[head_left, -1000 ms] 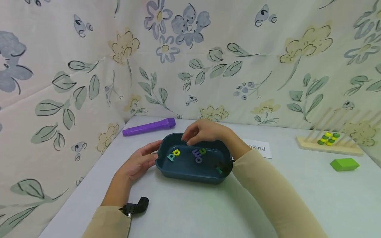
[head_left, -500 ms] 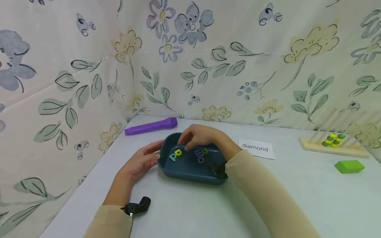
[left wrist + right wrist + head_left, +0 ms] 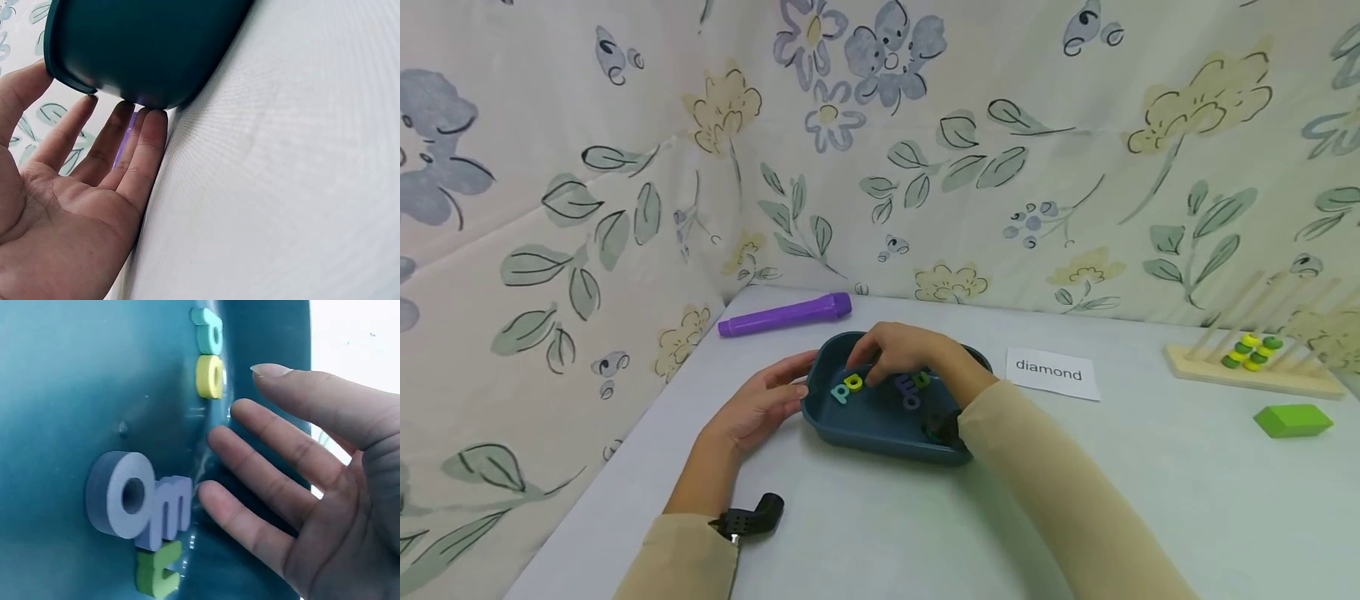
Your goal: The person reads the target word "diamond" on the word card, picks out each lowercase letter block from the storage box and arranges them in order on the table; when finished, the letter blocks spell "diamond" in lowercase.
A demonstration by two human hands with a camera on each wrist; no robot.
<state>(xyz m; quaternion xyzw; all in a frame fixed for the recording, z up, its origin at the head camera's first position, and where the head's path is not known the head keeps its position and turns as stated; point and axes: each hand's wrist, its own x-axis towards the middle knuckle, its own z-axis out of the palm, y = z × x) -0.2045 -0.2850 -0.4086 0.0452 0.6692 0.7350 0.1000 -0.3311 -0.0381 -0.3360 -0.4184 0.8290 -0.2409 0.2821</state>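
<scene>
A dark teal plastic basin (image 3: 880, 443) stands on the table with small letters inside. My left hand (image 3: 765, 406) rests against its left end; in the left wrist view the straight fingers (image 3: 150, 144) touch the outer wall and the thumb meets the rim. My right hand (image 3: 901, 346) reaches into the basin over the far wall, its fingers spread and holding nothing in the right wrist view. Close to those fingertips lie a yellow letter (image 3: 203, 378) and a turquoise letter (image 3: 840, 393). A purple m (image 3: 169, 509), a purple o (image 3: 100, 497) and a green letter (image 3: 147, 575) lie together.
A white card (image 3: 1052, 373) reading "diamond" lies right of the basin. Behind it on the left is a purple toy microphone (image 3: 786, 317). A wooden bead frame (image 3: 1262, 372) and a green block (image 3: 1292, 420) sit far right. Floral fabric (image 3: 880, 167) hangs behind.
My right hand has gone lower and a little left inside the basin, nearer the yellow letter. The card's full word now shows. The left hand keeps its place at the basin's end.
</scene>
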